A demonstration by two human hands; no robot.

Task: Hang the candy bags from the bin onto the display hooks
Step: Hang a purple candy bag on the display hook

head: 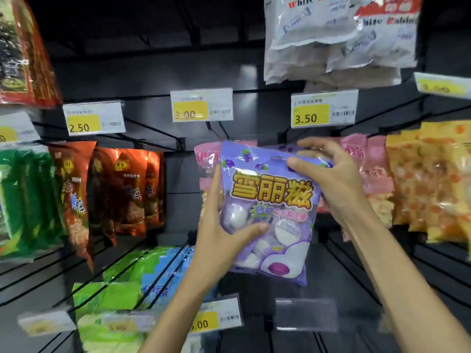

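Centre frame, the left hand (219,233) grips the purple bag's (270,212) lower left side; the right hand (328,171) pinches its top edge.

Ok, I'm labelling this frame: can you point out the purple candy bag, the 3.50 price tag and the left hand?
purple candy bag (271,192): head view, on the yellow lettering.
3.50 price tag (311,116): head view, on its yellow patch.
left hand (219,240): head view, on the back of the hand.

Glossy, crinkled plastic film on the purple candy bag (270,212), catching glare. The orange bags (430,182) shine the same way. Thin dark metal wire hooks (153,129), matt dark back panel (153,72), price tags (201,105) in clear glossy plastic sleeves.
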